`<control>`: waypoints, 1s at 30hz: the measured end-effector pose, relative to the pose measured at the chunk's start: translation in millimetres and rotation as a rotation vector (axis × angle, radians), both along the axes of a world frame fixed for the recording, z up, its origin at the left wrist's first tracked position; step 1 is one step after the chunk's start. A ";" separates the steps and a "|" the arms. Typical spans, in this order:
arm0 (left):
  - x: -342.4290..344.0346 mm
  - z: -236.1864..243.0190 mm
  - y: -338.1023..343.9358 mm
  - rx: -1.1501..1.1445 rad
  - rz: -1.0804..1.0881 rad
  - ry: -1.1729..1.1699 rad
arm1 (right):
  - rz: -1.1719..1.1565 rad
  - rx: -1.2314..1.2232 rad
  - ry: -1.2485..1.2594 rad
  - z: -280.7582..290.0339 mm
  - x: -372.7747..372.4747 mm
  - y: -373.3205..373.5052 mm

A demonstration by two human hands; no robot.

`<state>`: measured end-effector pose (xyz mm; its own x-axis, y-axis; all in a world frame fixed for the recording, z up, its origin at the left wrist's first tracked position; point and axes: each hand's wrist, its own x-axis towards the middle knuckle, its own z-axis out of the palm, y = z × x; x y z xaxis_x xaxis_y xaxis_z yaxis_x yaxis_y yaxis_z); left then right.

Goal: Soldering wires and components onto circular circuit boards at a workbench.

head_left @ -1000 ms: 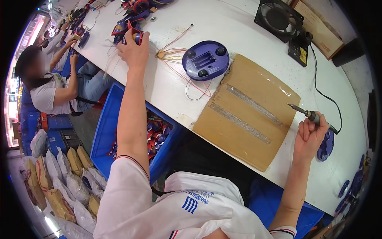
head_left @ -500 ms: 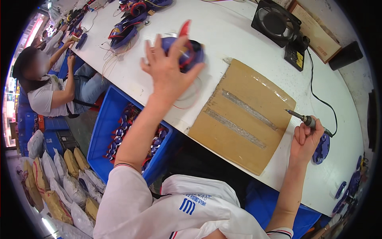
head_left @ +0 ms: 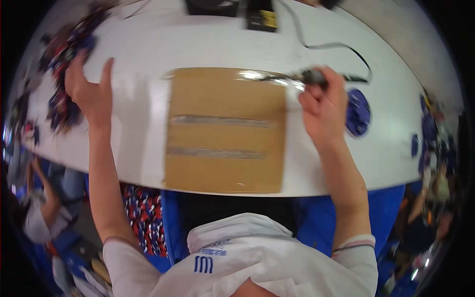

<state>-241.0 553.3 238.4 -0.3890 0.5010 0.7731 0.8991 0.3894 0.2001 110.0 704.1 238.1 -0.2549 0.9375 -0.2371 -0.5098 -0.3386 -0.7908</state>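
Observation:
My right hand grips a soldering iron, its tip pointing left over the far right corner of a brown cardboard sheet. Two strips of tape cross the cardboard. Beside that hand, on its right, a purple oval part lies on the white table. Over at the left, my left hand is raised with thumb and fingers apart, nothing in it. It is next to a heap of purple and red wired assemblies, blurred by motion.
At the far edge stand a black fan and a black box with a yellow label. The iron's cable curves across the far right. Below the table sits a blue bin beside red and blue parts. A co-worker sits at left.
My view has turned left to face the cardboard squarely. My left hand has let go of the purple and red assembly, now among the heap. The soldering iron stays in my right hand.

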 end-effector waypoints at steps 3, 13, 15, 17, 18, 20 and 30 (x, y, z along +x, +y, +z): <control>147.5 -9.1 58.3 -0.098 -0.602 -0.505 | 0.007 0.050 0.096 13.4 14.0 23.6; 377.8 -34.4 168.9 -0.455 -1.061 -0.520 | 0.177 0.112 0.518 45.7 95.6 73.8; 373.3 -37.3 160.2 -0.456 -1.071 -0.519 | 0.195 0.106 0.565 42.7 94.6 73.8; 346.1 -26.6 131.0 -0.418 -1.036 -0.477 | 0.223 0.106 0.562 40.4 93.0 70.5; 322.9 -20.3 113.3 -0.359 -1.125 -0.492 | 0.239 0.103 0.563 38.3 91.7 68.1; 264.3 -0.6 75.0 -0.301 -1.280 -0.503 | 0.268 0.088 0.590 32.3 80.6 60.4; 208.4 3.0 -29.6 -0.316 -0.621 -0.461 | 0.121 -0.059 0.235 -9.0 22.1 11.2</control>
